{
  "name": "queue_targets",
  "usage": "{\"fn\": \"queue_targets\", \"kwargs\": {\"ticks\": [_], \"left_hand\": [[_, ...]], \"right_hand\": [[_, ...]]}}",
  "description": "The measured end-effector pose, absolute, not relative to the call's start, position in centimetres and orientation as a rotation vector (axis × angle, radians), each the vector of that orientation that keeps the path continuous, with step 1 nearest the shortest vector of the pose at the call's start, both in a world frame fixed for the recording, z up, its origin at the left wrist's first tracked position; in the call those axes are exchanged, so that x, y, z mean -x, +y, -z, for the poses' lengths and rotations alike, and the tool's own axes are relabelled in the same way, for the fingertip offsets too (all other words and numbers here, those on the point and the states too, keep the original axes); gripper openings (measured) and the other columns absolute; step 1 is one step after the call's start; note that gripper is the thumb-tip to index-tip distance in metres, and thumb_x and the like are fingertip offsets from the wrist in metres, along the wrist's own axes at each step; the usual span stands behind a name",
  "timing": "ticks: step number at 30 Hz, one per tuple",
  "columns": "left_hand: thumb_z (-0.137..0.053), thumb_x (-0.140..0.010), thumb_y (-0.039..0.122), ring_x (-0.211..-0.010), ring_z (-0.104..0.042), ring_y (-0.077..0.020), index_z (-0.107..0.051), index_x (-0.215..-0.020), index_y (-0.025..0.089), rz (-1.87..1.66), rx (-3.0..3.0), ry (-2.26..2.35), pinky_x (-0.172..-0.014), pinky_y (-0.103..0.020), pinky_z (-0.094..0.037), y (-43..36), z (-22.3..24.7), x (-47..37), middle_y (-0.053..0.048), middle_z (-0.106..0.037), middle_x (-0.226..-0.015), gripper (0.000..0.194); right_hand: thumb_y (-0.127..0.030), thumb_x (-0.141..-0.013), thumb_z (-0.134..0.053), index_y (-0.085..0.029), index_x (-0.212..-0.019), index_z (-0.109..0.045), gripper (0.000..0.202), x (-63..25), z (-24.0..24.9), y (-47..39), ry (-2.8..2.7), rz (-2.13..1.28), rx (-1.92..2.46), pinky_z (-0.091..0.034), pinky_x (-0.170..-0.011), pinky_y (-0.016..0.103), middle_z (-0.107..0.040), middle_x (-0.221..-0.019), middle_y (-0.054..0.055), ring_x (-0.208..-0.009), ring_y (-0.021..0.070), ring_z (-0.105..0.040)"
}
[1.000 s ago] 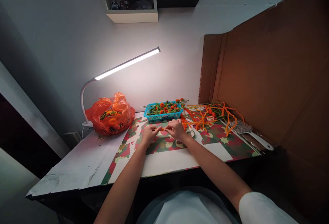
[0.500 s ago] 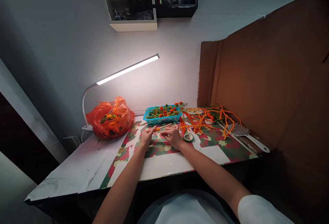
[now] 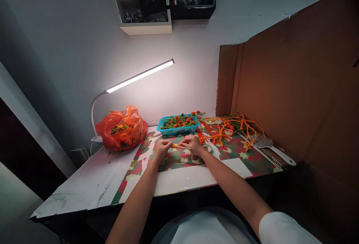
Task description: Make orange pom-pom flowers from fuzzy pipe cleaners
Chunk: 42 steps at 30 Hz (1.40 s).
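Observation:
A short run of fuzzy orange chenille stem spans the gap between my two hands, above the patterned table. My left hand is closed in a pinch on its left end. From the right, my right hand pinches at its other end. A thin pale stick sticks out beneath the right fingers, pointing right; where it meets the orange piece is too small to make out. Partly behind my right wrist lies a roll of green tape.
Behind the hands stands a blue basket of small orange flowers on green stems. An orange plastic bag sits left, under a lit lamp. Loose orange chenille stems, a brush and a cardboard wall are at right.
The pale stick has swung from pointing up and right to lying nearly level under my right fingers. My right hand has shifted slightly right, now partly covering the tape roll.

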State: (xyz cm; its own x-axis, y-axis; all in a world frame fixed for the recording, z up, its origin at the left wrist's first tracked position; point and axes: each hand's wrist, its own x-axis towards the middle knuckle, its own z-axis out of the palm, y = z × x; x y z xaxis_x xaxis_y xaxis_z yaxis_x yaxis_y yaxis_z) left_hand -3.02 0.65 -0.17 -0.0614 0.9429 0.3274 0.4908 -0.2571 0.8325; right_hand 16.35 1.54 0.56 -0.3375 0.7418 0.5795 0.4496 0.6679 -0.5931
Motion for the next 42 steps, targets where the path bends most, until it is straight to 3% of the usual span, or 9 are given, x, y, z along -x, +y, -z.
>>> {"fn": "queue_targets", "kwargs": {"ticks": [4,9,21,29,32,37,42], "left_hand": [[-0.05,-0.063,0.04,-0.042,-0.022,-0.0072,-0.032,-0.042,0.019,-1.201,-1.849,1.607,-0.044,-0.023,-0.017,0.3,0.1,2.9,0.006,-0.022,-0.042,0.034],[-0.05,-0.063,0.037,-0.045,-0.028,-0.0091,-0.034,-0.039,0.019,-1.212,-1.928,1.805,-0.047,-0.024,-0.019,0.3,-0.1,2.5,0.005,-0.022,-0.041,0.035],[-0.052,-0.067,0.039,-0.051,-0.042,-0.0129,-0.05,-0.044,0.019,-1.27,-1.906,2.207,-0.053,-0.026,-0.024,-0.1,-0.2,1.7,0.001,-0.048,-0.045,0.03],[-0.05,-0.068,0.041,-0.049,-0.037,-0.0131,-0.041,-0.043,0.02,-1.445,-1.775,2.171,-0.053,-0.026,-0.024,-0.4,-0.6,1.1,0.002,-0.041,-0.043,0.034],[-0.049,-0.069,0.04,-0.047,-0.035,-0.0121,-0.039,-0.041,0.02,-1.556,-1.597,2.091,-0.053,-0.026,-0.025,-0.3,-0.7,1.1,0.003,-0.035,-0.041,0.035],[-0.05,-0.066,0.039,-0.047,-0.027,-0.0097,-0.03,-0.042,0.021,-1.682,-1.357,1.876,-0.05,-0.025,-0.022,0.5,-0.1,1.4,0.006,-0.023,-0.043,0.036],[-0.049,-0.063,0.041,-0.047,-0.02,-0.0083,-0.029,-0.046,0.021,-1.639,-1.354,1.638,-0.046,-0.023,-0.018,0.7,0.1,1.6,0.006,-0.02,-0.047,0.033]], "right_hand": [[-0.042,-0.078,-0.066,-0.021,-0.07,-0.074,0.024,-16.3,-0.3,1.6,-2.018,-0.441,0.921,-0.028,-0.073,0.03,-0.066,-0.063,0.001,-0.067,0.0138,-0.056],[-0.035,-0.08,-0.066,-0.022,-0.068,-0.072,0.018,-15.8,-0.1,1.1,-2.054,-0.236,0.957,-0.022,-0.077,0.032,-0.066,-0.065,-0.001,-0.071,0.0128,-0.054],[-0.024,-0.084,-0.06,-0.017,-0.067,-0.065,0.019,-14.5,0.8,0.6,-2.111,-0.03,0.96,-0.017,-0.077,0.032,-0.067,-0.071,-0.001,-0.078,0.0139,-0.053],[-0.027,-0.086,-0.059,-0.018,-0.069,-0.066,0.021,-13.9,1.2,0.4,-2.069,0.051,0.964,-0.025,-0.074,0.029,-0.067,-0.071,0.001,-0.075,0.0139,-0.056],[-0.027,-0.089,-0.053,-0.019,-0.08,-0.071,0.022,-13.6,1.2,0.1,-2.077,0.089,0.943,-0.031,-0.071,0.027,-0.067,-0.075,0.004,-0.074,0.0148,-0.057],[-0.031,-0.089,-0.053,-0.024,-0.101,-0.071,0.024,-13.4,1.2,0.2,-1.962,-0.207,0.813,-0.041,-0.071,0.026,-0.071,-0.085,0.005,-0.078,0.016,-0.062],[-0.05,-0.075,-0.063,-0.02,-0.083,-0.075,0.034,-14.2,1.1,1.3,-1.715,-0.806,0.71,-0.047,-0.057,0.027,-0.071,-0.077,0.006,-0.064,0.0167,-0.061]]}}
